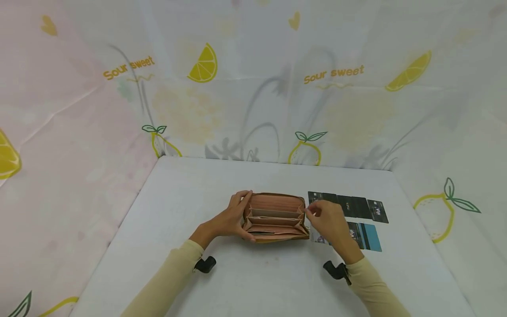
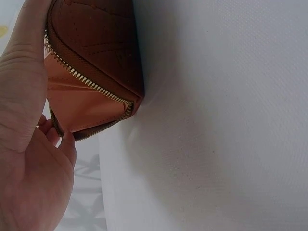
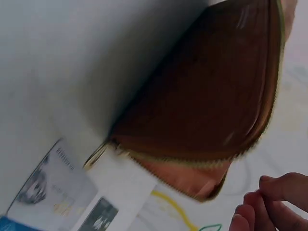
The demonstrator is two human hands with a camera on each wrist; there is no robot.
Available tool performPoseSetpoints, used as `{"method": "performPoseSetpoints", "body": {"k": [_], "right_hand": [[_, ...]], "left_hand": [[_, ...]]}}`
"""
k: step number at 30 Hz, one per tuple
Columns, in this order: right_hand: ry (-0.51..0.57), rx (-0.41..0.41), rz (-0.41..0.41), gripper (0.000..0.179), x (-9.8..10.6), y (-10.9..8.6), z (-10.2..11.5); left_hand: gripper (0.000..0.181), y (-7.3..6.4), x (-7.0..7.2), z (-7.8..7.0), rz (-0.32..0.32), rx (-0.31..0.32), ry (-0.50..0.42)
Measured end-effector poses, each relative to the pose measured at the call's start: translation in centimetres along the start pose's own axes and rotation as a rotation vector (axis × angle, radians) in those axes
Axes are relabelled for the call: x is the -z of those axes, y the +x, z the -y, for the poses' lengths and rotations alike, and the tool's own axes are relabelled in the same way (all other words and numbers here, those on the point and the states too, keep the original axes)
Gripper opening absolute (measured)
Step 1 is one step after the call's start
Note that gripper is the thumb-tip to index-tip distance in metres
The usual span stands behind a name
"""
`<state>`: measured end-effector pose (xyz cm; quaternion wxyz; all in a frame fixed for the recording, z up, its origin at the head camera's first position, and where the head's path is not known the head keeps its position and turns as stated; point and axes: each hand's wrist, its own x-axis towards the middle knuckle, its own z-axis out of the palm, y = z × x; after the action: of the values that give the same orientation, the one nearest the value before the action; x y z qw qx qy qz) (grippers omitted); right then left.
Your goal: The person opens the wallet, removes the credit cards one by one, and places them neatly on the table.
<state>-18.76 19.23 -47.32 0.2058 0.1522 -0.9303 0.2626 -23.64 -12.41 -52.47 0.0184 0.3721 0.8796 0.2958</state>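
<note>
A brown zip-around wallet stands unzipped on the white table, its peach-coloured inner compartments spread and facing up. My left hand grips its left end, fingers at the far edge and thumb at the near one. The gold zipper teeth run round the gap in the left wrist view. Beside the wallet's right end is my right hand, fingers loosely bent with nothing visible in them. In the right wrist view those fingers are apart from the wallet, and a gold zip pull hangs at its corner.
To the right lies a row of several dark cards. A nearer row includes a blue card and a pale card, partly hidden by my right hand. Patterned cloth rises behind and beside the table.
</note>
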Motion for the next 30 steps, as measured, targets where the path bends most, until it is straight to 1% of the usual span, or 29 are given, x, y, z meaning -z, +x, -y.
{"method": "performPoseSetpoints", "body": {"k": [2,3,4,7,9,11,14,16,18,24,30], "right_hand": [[0.027,0.080,0.005,0.005,-0.9,0.1,1.4],[0.048,0.117,0.020,0.006,-1.3,0.2,2.1],[0.067,0.156,0.040,0.006,-1.7,0.2,2.8],[0.126,0.249,0.137,0.008,-2.9,0.3,4.5],[0.145,0.281,0.210,0.008,-3.7,0.3,5.4],[0.135,0.304,0.268,0.008,-4.5,0.3,6.1],[0.089,0.329,0.336,0.006,-5.6,0.2,6.8],[0.047,0.352,0.360,0.004,-6.1,0.2,7.1],[0.003,0.373,0.366,0.005,-6.3,0.1,7.5],[-0.103,0.421,0.308,0.006,-6.4,-0.1,8.0],[-0.253,0.504,0.253,0.016,-7.0,-0.4,8.1]], "left_hand": [[0.145,0.0,0.0,0.0,0.002,0.003,0.004],[0.145,0.0,0.0,0.1,-0.002,-0.002,0.005],[0.145,0.0,0.0,0.1,-0.002,-0.002,0.010],[0.145,0.0,0.0,0.2,-0.012,-0.018,0.022],[0.144,0.0,0.0,0.2,-0.017,-0.032,0.029],[0.144,-0.1,0.0,0.2,-0.018,-0.039,0.031],[0.143,-0.1,0.0,0.0,-0.014,-0.036,0.017],[0.143,-0.1,0.0,-0.1,-0.007,-0.025,0.010],[0.143,-0.1,0.0,-0.2,-0.001,-0.013,0.005],[0.143,0.0,0.1,-0.3,-0.001,-0.003,0.004],[0.143,0.0,0.1,-0.1,0.001,0.003,-0.006]]}}
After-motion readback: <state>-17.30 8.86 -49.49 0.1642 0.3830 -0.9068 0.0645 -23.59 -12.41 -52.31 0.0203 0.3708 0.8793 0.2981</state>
